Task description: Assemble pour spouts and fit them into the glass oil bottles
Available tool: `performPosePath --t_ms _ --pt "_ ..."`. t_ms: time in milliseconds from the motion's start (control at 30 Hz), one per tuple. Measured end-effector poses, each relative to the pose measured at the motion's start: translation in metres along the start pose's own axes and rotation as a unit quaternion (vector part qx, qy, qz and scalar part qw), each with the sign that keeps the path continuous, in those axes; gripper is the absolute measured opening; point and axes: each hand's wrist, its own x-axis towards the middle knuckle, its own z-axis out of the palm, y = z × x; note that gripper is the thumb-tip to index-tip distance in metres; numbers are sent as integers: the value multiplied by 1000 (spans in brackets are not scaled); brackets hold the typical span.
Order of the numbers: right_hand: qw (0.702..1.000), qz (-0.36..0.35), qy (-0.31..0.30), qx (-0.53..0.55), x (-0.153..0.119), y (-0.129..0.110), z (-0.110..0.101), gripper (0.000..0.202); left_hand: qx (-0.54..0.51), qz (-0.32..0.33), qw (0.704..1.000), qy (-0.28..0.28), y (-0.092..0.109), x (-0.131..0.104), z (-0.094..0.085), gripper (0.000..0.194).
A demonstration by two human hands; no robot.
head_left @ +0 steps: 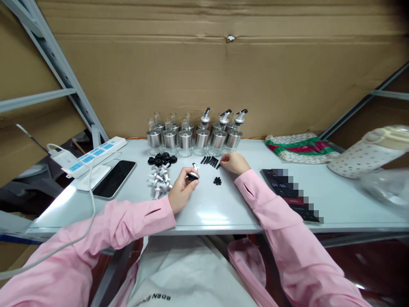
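My left hand is closed around a pour spout with a black base and a silver top. At the right end of a row of small black levers, my right hand has its fingers pinched on a black lever. Small black caps lie in a cluster between the hands. Left of my left hand are a pile of silver spout tops and a group of black rubber stoppers. Behind stand glass bottles with steel sleeves; three on the right carry spouts.
A power strip and a phone with a white cable lie at the left. To the right are a dark phone-like device, a patterned cloth and a dotted white container. Cardboard rises behind the table.
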Motion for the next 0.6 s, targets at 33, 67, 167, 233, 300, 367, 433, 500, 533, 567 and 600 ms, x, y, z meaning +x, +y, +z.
performPosePath --t_ms 33,67,167,233,300,367,433,500,533,567,600 --pt "1000 2 1 3 -1 0 -1 9 -1 1 1000 -1 0 0 0 21" --pt "1000 4 4 6 -1 -1 -3 7 -4 1 1000 -3 -1 0 0 22" --pt "1000 9 23 13 -3 -4 -10 5 -20 -3 1000 -14 -1 0 -1 23" --pt "997 2 32 72 -5 -9 -15 5 -30 -11 999 -21 -1 -1 -1 21" --pt "977 -25 17 212 -8 -16 -18 8 -35 -20 999 -27 -2 -2 -1 19" --pt "927 -66 -18 368 -13 -25 -19 16 -40 -25 998 -34 -3 -2 -1 18" --pt "884 -103 -53 453 -19 -34 -19 25 -56 -27 997 -36 -4 -2 -1 19" --pt "859 -128 -82 489 -26 -44 -18 29 -83 -26 996 -35 -4 -1 0 26" --pt "849 -134 -94 503 -29 -49 -18 29 -96 -26 994 -35 -3 -1 1 32" --pt "838 -138 -104 518 -32 -53 -18 29 -105 -26 993 -36 -2 -1 1 38" --pt "827 -140 -112 533 -36 -57 -18 28 -109 -27 993 -39 -1 -1 2 44"
